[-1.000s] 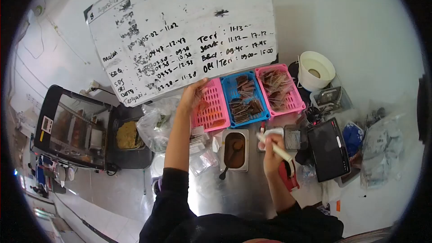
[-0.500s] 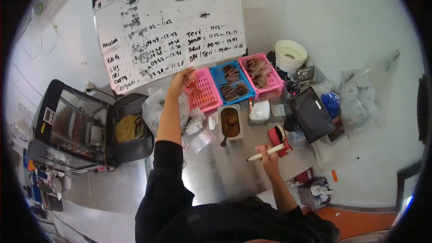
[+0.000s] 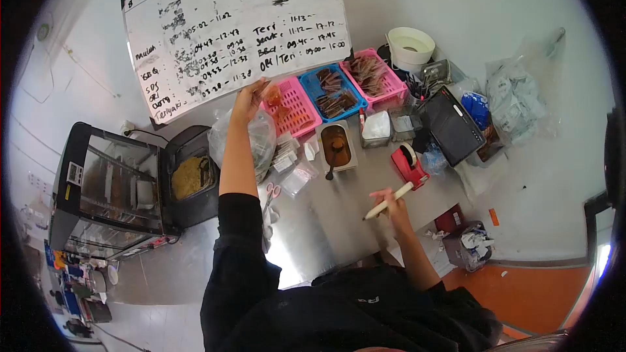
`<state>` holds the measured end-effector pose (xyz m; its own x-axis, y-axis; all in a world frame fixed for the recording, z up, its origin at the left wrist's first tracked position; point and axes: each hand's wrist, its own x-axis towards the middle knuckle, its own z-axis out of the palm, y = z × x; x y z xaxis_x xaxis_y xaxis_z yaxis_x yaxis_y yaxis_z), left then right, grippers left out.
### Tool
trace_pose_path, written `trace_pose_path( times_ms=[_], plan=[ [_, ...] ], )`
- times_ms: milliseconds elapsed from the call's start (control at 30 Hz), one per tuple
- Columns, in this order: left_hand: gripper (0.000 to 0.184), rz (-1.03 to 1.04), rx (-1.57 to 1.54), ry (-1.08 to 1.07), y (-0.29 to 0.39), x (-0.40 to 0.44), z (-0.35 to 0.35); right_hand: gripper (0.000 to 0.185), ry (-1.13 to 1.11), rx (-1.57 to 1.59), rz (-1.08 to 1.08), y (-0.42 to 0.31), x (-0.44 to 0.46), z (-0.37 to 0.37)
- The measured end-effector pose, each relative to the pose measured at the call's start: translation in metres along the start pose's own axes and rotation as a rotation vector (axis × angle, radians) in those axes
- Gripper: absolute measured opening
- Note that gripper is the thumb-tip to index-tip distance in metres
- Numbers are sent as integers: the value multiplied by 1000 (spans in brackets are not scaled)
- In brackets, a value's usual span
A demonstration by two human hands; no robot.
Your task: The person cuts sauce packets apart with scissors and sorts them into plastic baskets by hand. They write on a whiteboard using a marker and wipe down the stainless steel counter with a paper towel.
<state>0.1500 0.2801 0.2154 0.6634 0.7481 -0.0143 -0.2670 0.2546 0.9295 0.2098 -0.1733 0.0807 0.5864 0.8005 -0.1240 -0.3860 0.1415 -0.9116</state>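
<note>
A handwritten whiteboard (image 3: 215, 19) leans at the back of the steel table. My left hand (image 3: 248, 99) is at its lower edge, fingers closed on the rim beside a pink basket (image 3: 306, 112) with a few orange-red packets. In my right hand (image 3: 394, 207) is a cream-coloured marker (image 3: 385, 202), its dark tip pointing down and left, over the table's front part. Behind that hand sits a red tape dispenser (image 3: 409, 166). A metal pan of brown sauce (image 3: 337, 145) with a dark ladle (image 3: 332, 161) stands between the hands.
Blue (image 3: 336, 114) and pink (image 3: 391, 94) baskets hold packets. A black tablet (image 3: 450, 126) stands right, a white bucket (image 3: 411, 49) behind. A glass warmer (image 3: 107, 186) and a tub of yellow food (image 3: 189, 181) stand left. Scissors (image 3: 271, 192) lie near a plastic bag (image 3: 251, 143).
The camera view has shifted, so the board sits higher and more to the left. My left hand stays at the board's lower edge; the marker in my right hand is tilted more steeply.
</note>
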Motion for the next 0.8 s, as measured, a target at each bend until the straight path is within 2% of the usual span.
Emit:
trace_pose_path(
  times_ms=[167,200,367,467,700,800],
  plan=[
    [26,-26,21,39,-2,2,1,52,-41,896,126,-34,29,-19],
    [26,-37,33,49,1,-1,7,61,-159,948,88,-32,40,-31],
    [25,9,4,26,-14,18,-3,66,-251,1049,31,-69,81,-39],
    [25,-42,42,117,-7,10,12,70,-271,1036,46,-88,99,-36],
    [24,-55,32,164,-4,8,21,26,-351,1089,148,-90,152,-38],
    [27,-38,41,190,-5,8,19,18,-328,1059,197,-103,167,-30]
  ],
)
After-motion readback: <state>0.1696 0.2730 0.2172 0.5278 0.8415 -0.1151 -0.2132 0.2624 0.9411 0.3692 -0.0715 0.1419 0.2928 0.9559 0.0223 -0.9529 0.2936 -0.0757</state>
